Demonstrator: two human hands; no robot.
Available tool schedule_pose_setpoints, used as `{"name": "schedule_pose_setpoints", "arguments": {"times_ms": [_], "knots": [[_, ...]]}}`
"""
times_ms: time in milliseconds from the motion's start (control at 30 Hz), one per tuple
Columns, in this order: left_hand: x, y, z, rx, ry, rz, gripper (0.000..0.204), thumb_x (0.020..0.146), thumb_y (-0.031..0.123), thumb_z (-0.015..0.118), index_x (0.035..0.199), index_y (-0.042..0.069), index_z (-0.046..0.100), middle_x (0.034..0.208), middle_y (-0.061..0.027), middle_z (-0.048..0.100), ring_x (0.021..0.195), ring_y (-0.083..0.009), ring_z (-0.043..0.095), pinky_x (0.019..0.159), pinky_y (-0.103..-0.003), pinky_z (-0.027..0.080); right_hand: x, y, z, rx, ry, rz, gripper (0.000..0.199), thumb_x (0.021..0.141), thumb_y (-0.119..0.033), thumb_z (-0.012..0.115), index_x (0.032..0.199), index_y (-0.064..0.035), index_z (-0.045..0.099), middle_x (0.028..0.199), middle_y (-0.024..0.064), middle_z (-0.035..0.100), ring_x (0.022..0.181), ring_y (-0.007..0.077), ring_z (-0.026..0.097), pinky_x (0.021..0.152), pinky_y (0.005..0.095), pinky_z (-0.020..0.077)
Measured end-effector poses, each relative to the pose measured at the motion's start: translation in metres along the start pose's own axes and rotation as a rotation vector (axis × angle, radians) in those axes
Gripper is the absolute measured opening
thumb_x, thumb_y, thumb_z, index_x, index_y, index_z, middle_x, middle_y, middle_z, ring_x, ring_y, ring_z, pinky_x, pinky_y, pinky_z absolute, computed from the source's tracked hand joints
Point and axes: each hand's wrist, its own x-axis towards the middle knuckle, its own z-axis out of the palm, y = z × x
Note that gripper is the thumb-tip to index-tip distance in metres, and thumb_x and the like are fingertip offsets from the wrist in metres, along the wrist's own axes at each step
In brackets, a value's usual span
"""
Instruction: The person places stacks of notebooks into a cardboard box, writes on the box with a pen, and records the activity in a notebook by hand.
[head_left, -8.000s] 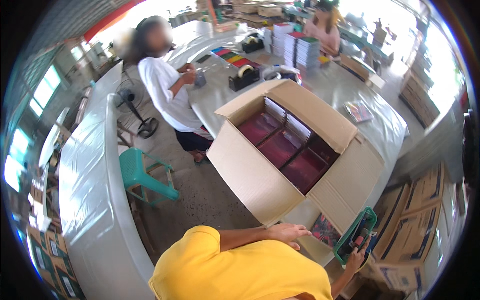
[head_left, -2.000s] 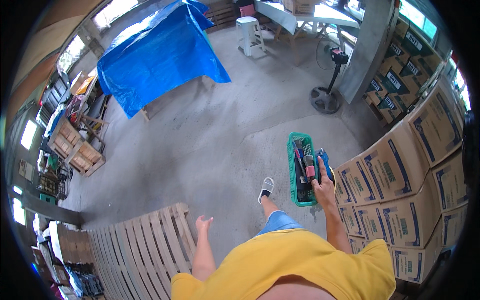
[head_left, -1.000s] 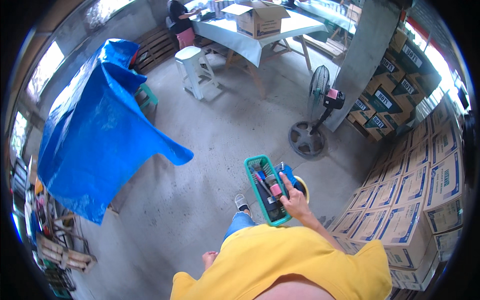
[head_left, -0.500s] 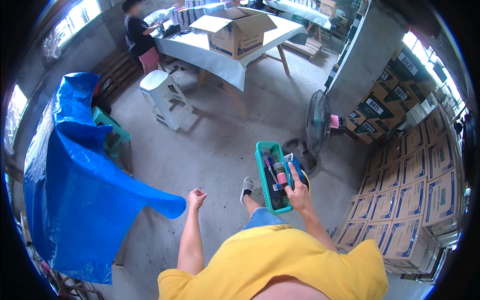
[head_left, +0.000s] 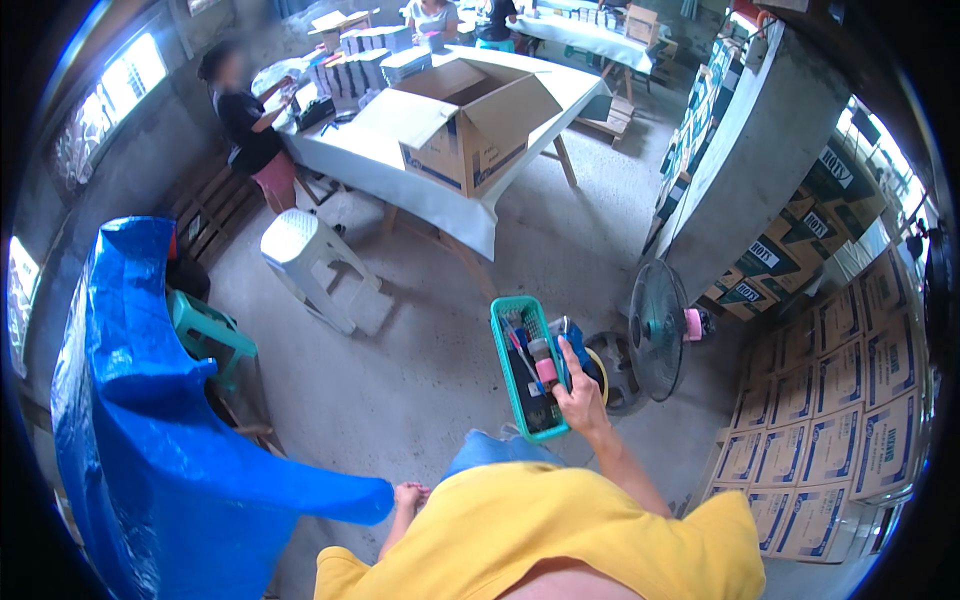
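Note:
My right hand (head_left: 578,395) grips the right rim of a small green plastic basket (head_left: 508,368) and carries it in front of me, above the concrete floor. The basket holds a pink-topped item, a blue tool and other small things. My left hand (head_left: 409,495) hangs low at my side with its fingers loosely curled, holding nothing, close to the edge of a blue tarp (head_left: 130,420). My yellow shirt fills the bottom of the view.
A white-covered table (head_left: 420,175) ahead bears an open cardboard box (head_left: 465,130) and stacks of packs. A person in black (head_left: 245,115) stands at its left end. A white stool (head_left: 305,255), a green chair (head_left: 205,330), a floor fan (head_left: 655,325) and stacked cartons (head_left: 830,400) surround me.
I have turned and walked with the basket; the table with the open box now lies closer ahead. My left hand has dropped from in front of me to my side.

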Motion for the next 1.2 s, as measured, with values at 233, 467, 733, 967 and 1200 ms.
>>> {"name": "schedule_pose_setpoints", "arguments": {"times_ms": [233,467,733,967,1200], "knots": [[0.052,0.15,0.002,1.17,-0.234,0.159,0.027,0.065,0.023,0.083,0.089,0.014,0.076,0.084,-0.0024,0.074,0.081,-0.0096,0.07,0.078,-0.028,0.056,-0.021,-0.024,0.014,0.044,0.269,0.137,0.073,0.08,-0.003,0.056,0.148,-0.0125,0.031,0.129,0.0263,0.054,0.117,0.0447,0.053,0.098,0.0437,0.0438],[0.137,0.345,0.147,1.617,-0.135,0.866,0.016,0.058,0.028,0.085,0.063,0.016,0.075,0.08,-0.0068,0.072,0.077,-0.0186,0.071,0.075,-0.03,0.056,-0.166,-0.019,-0.02,-0.099,0.665,0.383,0.072,0.079,0.0,0.054,0.147,-0.006,0.031,0.136,0.0233,0.05,0.127,0.041,0.046,0.106,0.0422,0.0375],[0.004,0.245,0.407,1.729,-0.645,1.187,0.01,0.07,0.021,0.071,0.076,0.015,0.076,0.076,-0.0076,0.071,0.077,-0.0205,0.069,0.076,-0.033,0.055,-0.399,-0.016,-0.035,-0.208,1.152,0.777,0.072,0.08,0.002,0.057,0.147,-0.0044,0.03,0.135,0.0275,0.048,0.12,0.0452,0.049,0.099,0.0429,0.0423],[-0.179,-0.116,0.447,1.873,-1.037,1.332,0.019,0.076,0.016,0.061,0.087,0.017,0.076,0.077,-0.0073,0.072,0.078,-0.0208,0.069,0.078,-0.039,0.055,-0.615,-0.008,-0.02,-0.325,1.478,0.965,0.075,0.079,0.004,0.056,0.148,-0.0093,0.03,0.124,0.0287,0.056,0.116,0.0444,0.054,0.096,0.0426,0.0434],[-0.305,-0.296,0.444,2.058,-1.341,1.294,0.016,0.074,0.028,0.071,0.087,0.021,0.077,0.088,-0.0067,0.073,0.083,-0.0248,0.069,0.077,-0.038,0.055,-0.762,-0.004,-0.018,-0.137,1.722,1.22,0.082,0.076,0.006,0.051,0.15,-0.0193,0.029,0.121,0.0252,0.06,0.11,0.0399,0.059,0.094,0.0388,0.0444]]}}
